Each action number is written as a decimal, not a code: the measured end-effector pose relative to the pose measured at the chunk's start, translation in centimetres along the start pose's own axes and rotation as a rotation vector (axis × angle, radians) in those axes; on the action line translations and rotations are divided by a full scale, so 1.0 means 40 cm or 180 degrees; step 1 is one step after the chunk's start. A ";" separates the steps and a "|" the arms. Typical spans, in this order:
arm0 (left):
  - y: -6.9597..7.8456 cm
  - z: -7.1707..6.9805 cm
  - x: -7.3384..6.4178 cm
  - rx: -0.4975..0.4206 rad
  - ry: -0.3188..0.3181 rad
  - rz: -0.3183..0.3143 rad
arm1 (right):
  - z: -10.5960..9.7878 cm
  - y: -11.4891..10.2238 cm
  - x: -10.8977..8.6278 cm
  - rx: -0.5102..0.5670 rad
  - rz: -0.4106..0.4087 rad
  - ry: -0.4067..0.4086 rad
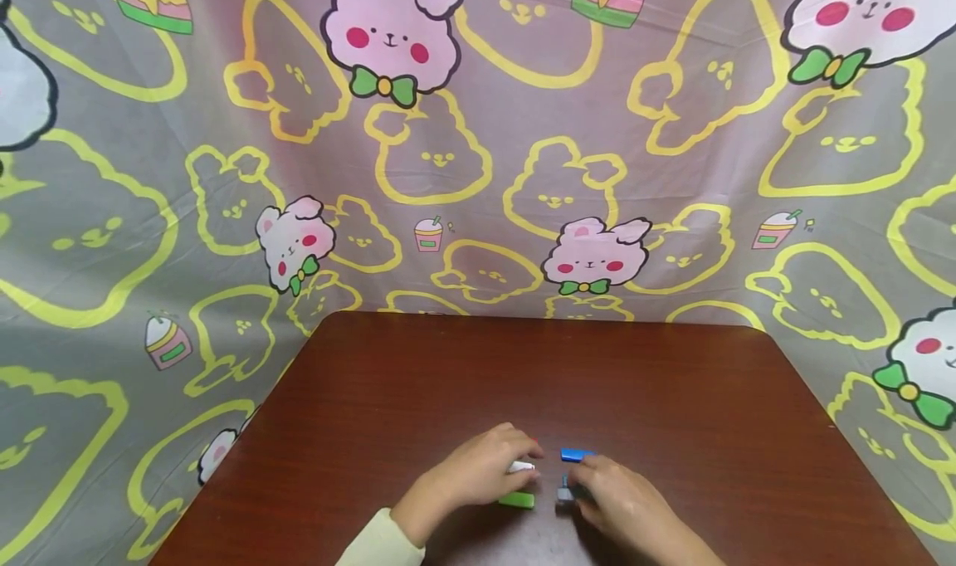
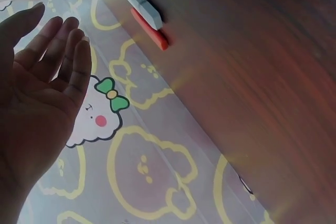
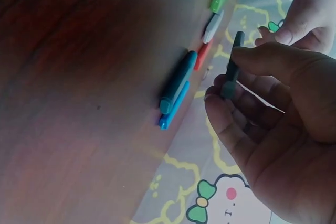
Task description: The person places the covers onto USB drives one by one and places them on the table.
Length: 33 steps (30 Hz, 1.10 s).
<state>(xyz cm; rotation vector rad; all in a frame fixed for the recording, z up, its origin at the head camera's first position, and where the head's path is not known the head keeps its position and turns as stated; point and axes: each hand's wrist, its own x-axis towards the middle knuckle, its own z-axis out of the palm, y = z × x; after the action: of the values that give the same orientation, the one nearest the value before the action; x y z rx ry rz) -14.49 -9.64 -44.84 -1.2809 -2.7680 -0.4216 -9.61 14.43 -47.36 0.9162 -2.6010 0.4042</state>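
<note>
My right hand (image 3: 283, 87) pinches a dark grey marker (image 3: 233, 69) between thumb and fingertips, raised over the table. In the head view that hand (image 1: 620, 495) is at the right, the grey marker's end (image 1: 565, 495) showing by its fingertips. Past it lie a teal marker (image 3: 178, 82) and a blue marker (image 3: 176, 106), side by side. To the left, my left hand (image 1: 489, 465) hovers with relaxed fingers over a white marker (image 1: 521, 466); its palm (image 2: 47, 93) looks empty. Beside the white marker are a green marker (image 1: 517, 500) and a red marker (image 2: 149, 30).
All of this is at the near middle of a dark brown wooden table (image 1: 448, 367). A grey patterned curtain (image 1: 508, 118) with rabbits and yellow outlines hangs along the table's back and sides.
</note>
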 end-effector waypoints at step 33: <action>-0.047 -0.002 -0.043 -0.0113 -0.0107 -0.0506 | 0.036 0.003 -0.013 0.0088 0.0300 -0.0734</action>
<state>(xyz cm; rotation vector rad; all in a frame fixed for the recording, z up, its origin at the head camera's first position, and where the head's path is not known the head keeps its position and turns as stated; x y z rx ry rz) -14.79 -12.12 -45.46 -1.0881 -2.9147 -0.4649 -9.66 14.26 -48.88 0.8992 -2.8633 0.3799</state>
